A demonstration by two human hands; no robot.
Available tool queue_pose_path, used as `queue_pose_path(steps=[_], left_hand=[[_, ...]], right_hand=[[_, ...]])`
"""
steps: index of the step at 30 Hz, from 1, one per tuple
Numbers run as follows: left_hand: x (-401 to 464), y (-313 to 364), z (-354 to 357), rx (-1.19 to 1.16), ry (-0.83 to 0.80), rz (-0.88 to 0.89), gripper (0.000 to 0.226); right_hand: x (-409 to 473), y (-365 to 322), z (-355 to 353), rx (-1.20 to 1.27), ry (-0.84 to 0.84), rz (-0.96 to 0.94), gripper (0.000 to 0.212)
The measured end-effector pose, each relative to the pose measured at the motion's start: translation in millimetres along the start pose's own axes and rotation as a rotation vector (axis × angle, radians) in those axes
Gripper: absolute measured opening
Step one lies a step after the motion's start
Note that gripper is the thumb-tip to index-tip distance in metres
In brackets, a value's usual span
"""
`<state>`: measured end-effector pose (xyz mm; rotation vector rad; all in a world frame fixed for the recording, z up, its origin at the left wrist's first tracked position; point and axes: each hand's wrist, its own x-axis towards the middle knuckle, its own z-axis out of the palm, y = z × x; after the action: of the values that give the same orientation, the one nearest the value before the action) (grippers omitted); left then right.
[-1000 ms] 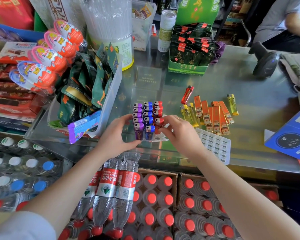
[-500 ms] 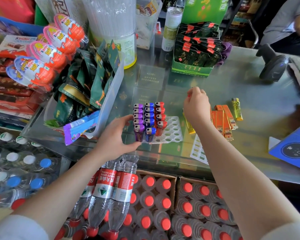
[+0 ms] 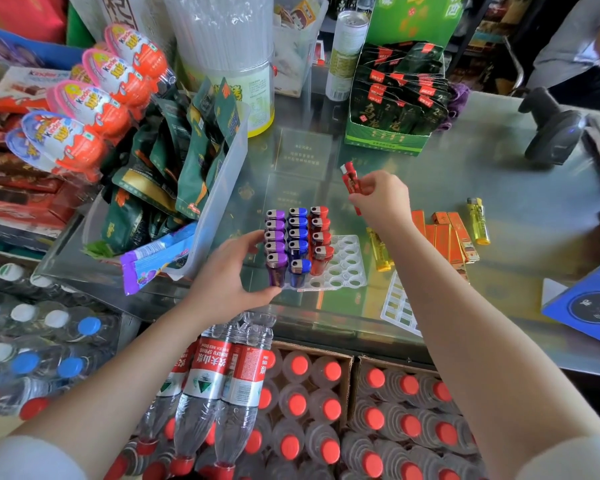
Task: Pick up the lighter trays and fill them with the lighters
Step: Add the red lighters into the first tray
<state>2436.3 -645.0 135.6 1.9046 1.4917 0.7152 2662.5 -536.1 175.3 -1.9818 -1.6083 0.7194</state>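
Lighters in tray, left side.

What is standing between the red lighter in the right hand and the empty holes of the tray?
Nothing visible. The right hand holds the red lighter in the air, behind the tray. The empty holes are on the tray's right side, beside the standing red lighters, with open counter between.
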Motion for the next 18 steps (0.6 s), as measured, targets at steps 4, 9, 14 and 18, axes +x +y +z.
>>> queue_pose_path(steps=[4,9,14,18], left_hand=[[-1.4,2.4,-0.7,-0.007,0.000,0.003,0.070],[-3.0,3.4,-1.3,0.002,0.011,0.018,0.070],[-3.7,6.0,-1.2,0.003,0.019,0.026,0.067],[-4.5,8.7,-1.5,0.012,0.024,0.021,0.066]], right_hand=[[-43.9,-2.1,-12.2,0.405,-0.063,-0.020,0.017],[-96.1,11.1,-14.6,0.626,-0.176,-0.080,0.011],[-113.2,27.2,-7.2,0.563,-0.141,-0.131,0.014],[-120.2,29.0,-3.3,0.392,-0.187,-0.226,0.018]])
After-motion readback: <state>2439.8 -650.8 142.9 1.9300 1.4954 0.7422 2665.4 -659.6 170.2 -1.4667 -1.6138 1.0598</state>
